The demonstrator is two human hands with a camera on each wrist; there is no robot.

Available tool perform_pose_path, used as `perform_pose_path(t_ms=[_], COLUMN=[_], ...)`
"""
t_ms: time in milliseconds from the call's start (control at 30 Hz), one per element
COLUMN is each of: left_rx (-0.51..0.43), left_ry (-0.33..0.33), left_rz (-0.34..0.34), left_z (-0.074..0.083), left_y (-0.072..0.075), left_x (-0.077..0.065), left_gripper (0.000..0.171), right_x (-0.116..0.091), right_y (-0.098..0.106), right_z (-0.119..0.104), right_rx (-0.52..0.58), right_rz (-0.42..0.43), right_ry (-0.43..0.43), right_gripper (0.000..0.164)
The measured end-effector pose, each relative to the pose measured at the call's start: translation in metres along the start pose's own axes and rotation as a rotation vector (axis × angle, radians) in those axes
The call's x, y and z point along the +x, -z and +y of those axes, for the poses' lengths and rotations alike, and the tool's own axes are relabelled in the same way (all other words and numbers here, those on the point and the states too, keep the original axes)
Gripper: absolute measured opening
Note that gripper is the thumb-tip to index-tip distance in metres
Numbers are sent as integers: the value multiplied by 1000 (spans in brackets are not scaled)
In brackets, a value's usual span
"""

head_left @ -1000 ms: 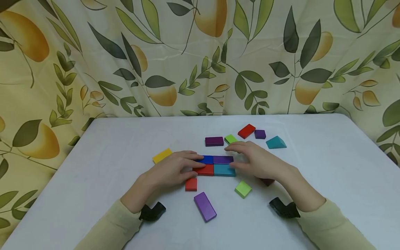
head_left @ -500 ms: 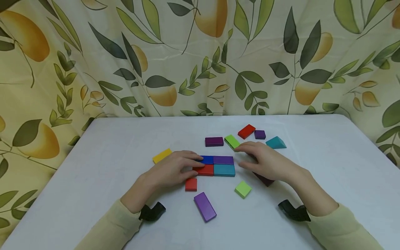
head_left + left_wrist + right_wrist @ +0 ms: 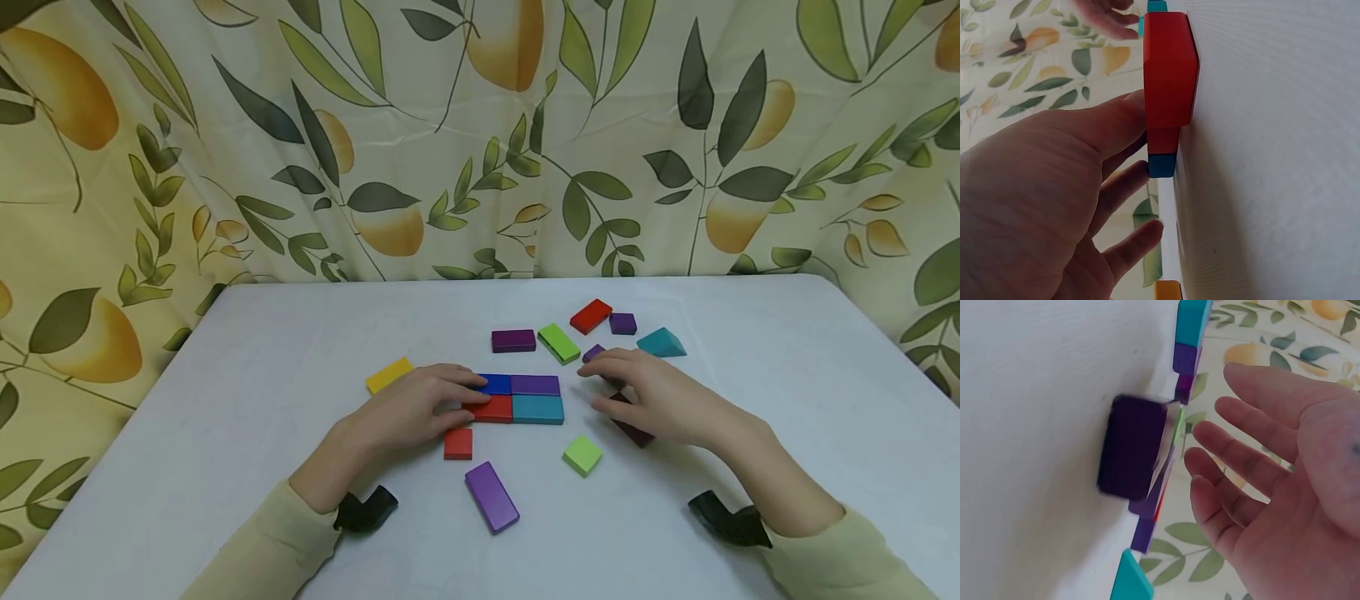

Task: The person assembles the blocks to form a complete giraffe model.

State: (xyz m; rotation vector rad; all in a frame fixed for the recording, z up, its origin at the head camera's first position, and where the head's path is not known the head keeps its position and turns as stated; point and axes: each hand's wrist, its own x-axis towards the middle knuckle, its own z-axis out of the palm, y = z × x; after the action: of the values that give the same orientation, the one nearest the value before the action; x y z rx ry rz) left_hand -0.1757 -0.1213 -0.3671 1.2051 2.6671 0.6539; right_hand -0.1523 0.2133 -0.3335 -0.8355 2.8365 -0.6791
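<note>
Four coloured wooden blocks lie edge to edge in a flat rectangle: blue (image 3: 498, 384) and purple (image 3: 536, 385) behind, red (image 3: 493, 411) and teal (image 3: 537, 409) in front. My left hand (image 3: 405, 408) rests its extended fingertips on the left end, at the blue and red blocks. In the left wrist view, a loose red block (image 3: 1169, 69) stands nearest the camera. To the right of the rectangle my right hand (image 3: 660, 400) hovers with relaxed, spread fingers and nothing in them. Partly under it lie a dark maroon block (image 3: 636, 431) and a small purple block (image 3: 592, 353).
Behind are a dark purple block (image 3: 513, 341), a lime block (image 3: 558, 343), a red block (image 3: 591, 317) and a teal triangular prism (image 3: 662, 342). A yellow block (image 3: 388, 374) sits left; a lime square (image 3: 582, 455) and long purple block (image 3: 492, 497) lie in front.
My right hand has drawn away to the right from the rectangle's right end, uncovering the lime block and the small purple block. My left hand has stayed in place.
</note>
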Motion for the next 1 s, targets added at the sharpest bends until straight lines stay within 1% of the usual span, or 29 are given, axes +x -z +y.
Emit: perform_pose_path(t_ms=[133, 267, 500, 600, 700, 800, 900, 1000], left_rx=[-6, -14, -24, -29, -31, -31, -26, -24], left_ry=[14, 22, 18, 18, 17, 25, 35, 38], left_rz=[-7, -9, -2, -1, -2, -8, -13, -13], left_z=[1, 1, 2, 2, 2, 2, 3, 3], left_y=[1, 1, 1, 1, 1, 1, 1, 2], left_x=[0, 0, -1, -1, -1, 0, 0, 0], left_gripper=[35, 35, 35, 34, 34, 35, 35, 35], right_x=[-10, -18, -30, -31, -32, -32, -28, -22], right_y=[3, 5, 6, 6, 8, 10, 11, 8], right_z=[4, 9, 17, 19, 18, 13, 2, -11], right_rx=[11, 15, 17, 27, 32, 40, 57, 82], right_rz=[-25, -69, -166, -184, -168, -124, -80, -65], right_ry=[-16, -33, -54, -58, -58, -48, -30, -2], right_gripper=[35, 37, 55, 59, 57, 55, 55, 55])
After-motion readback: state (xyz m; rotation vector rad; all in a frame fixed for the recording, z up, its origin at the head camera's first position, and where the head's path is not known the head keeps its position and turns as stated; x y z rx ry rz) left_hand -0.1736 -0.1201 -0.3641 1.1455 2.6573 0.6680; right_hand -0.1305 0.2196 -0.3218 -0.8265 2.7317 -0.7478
